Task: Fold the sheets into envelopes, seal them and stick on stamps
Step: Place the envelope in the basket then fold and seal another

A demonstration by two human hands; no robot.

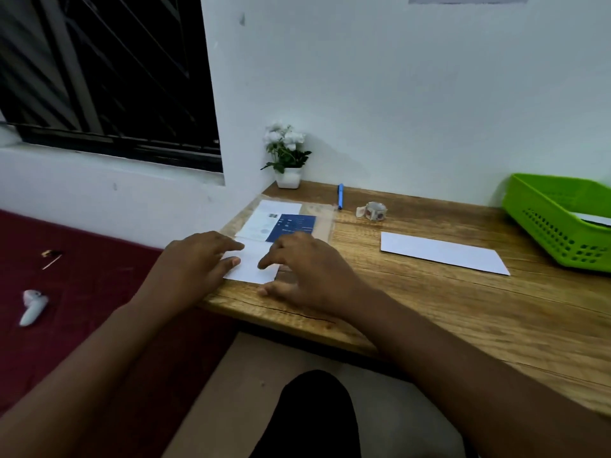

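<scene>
Surface (429,312): wooden top set into a white corner, front edge toward me. Item one, white sheet (253,264), lying flat near the left front edge, its far side overlapping a clear plastic sleeve (325,223) that holds a white printed page and a dark blue card. My left hand (195,259) rests palm down on the sheet's left part, fingers spread and pressing, gripping nothing. My right hand (307,269) rests on its right part, fingers loosely spread, forefinger tip on the paper, thumb on the wood just in front of the sheet; nothing is clamped in it either. Item two, long white envelope (443,252), flat on the wood, well apart to the right. Item three, roll of stamps (373,211), beyond the envelope and near a blue pen (340,196). Item four, green perforated basket (558,226) at the right edge, with white paper showing inside. Item five, small white pot of white flowers (287,153), in the back corner. Dark red bed cover (66,292) to my left, carrying a white object I cannot identify.
</scene>
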